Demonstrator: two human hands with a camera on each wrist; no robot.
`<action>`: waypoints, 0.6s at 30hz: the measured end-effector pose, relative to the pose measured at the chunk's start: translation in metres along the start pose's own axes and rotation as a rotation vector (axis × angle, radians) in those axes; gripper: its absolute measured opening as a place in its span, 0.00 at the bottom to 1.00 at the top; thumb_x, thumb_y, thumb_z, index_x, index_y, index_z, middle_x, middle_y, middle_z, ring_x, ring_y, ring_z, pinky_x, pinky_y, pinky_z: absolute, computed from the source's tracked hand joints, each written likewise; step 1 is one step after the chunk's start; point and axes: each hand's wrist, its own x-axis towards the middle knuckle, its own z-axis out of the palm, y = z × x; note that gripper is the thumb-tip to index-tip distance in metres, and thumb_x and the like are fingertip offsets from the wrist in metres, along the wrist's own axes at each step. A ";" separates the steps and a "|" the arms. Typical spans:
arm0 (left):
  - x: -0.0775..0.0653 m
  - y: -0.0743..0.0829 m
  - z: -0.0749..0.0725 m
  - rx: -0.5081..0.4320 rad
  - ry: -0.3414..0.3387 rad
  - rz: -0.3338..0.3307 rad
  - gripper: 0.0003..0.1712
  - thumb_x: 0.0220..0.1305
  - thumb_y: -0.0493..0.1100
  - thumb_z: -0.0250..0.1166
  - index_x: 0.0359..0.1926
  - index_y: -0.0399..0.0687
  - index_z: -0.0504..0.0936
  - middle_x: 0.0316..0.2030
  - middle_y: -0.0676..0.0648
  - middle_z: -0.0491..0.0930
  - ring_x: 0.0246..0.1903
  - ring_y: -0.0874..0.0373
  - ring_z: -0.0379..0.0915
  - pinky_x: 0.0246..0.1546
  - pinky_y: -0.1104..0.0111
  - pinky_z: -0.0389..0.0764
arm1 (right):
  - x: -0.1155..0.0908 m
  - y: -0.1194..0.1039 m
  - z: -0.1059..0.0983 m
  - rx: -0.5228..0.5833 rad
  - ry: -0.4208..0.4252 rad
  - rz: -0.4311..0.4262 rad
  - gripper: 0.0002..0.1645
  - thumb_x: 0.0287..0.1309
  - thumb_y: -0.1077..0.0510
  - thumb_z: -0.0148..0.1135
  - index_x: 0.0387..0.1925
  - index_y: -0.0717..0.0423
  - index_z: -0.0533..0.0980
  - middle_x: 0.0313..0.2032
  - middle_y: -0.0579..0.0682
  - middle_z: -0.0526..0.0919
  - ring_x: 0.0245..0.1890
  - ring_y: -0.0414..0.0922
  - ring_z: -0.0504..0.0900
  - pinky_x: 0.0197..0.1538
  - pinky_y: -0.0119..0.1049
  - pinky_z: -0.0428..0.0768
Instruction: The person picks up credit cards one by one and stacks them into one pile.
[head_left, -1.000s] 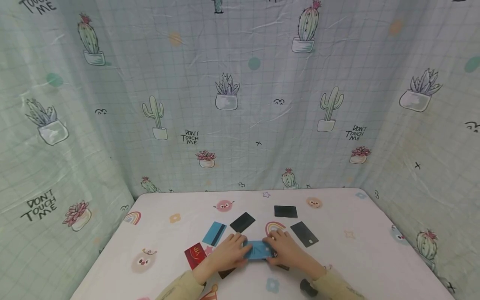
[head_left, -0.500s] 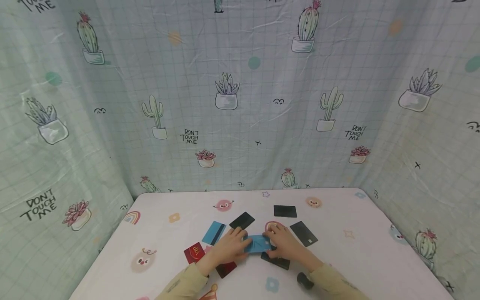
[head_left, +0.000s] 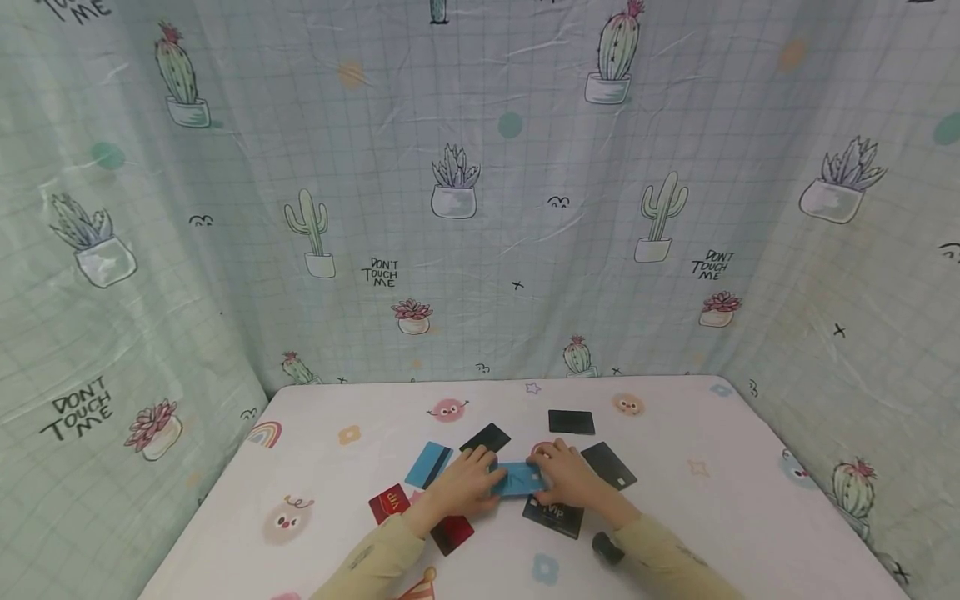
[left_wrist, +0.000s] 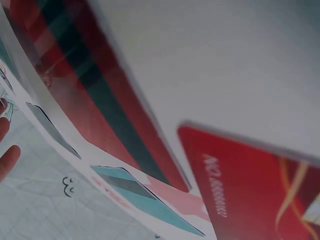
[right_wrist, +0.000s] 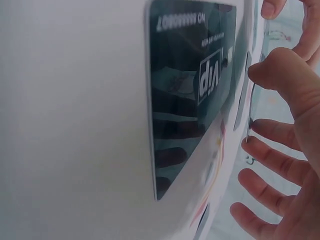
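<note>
Both hands hold a light blue card (head_left: 519,480) between them, over the near middle of the table. My left hand (head_left: 467,483) grips its left end; only a few of that hand's fingertips (left_wrist: 9,160) show in the left wrist view. My right hand (head_left: 567,473) pinches the right end, and the right wrist view shows its thumb (right_wrist: 280,72) and fingers on opposite edges. Just below the right hand lies a black VIP card (head_left: 553,517). A dark red card with a black stripe (head_left: 452,535) lies beneath the left wrist.
Around the hands lie a red VIP card (head_left: 389,503), a striped blue card (head_left: 429,465), a black card (head_left: 485,438), another black card (head_left: 571,422) and a dark grey chip card (head_left: 609,465). A small black object (head_left: 607,548) is at the right wrist. Patterned cloth walls (head_left: 510,250) enclose the table.
Both hands have shifted away from the person, carrying the blue card with them. More of the black VIP card and the dark red striped card now shows.
</note>
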 end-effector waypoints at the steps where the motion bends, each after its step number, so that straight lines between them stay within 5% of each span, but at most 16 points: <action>1: 0.001 0.000 0.001 0.005 0.004 0.001 0.22 0.54 0.58 0.59 0.48 0.56 0.75 0.44 0.50 0.75 0.43 0.58 0.66 0.43 0.68 0.73 | 0.001 0.001 0.000 0.007 -0.002 0.002 0.30 0.39 0.44 0.66 0.46 0.52 0.74 0.45 0.48 0.74 0.42 0.45 0.67 0.42 0.46 0.72; 18: 0.011 -0.003 0.006 0.050 -0.059 -0.017 0.22 0.56 0.58 0.57 0.49 0.58 0.74 0.42 0.51 0.75 0.42 0.58 0.65 0.42 0.69 0.71 | 0.005 0.008 0.000 0.142 -0.016 0.046 0.27 0.42 0.48 0.66 0.47 0.50 0.74 0.44 0.45 0.72 0.42 0.43 0.65 0.45 0.47 0.68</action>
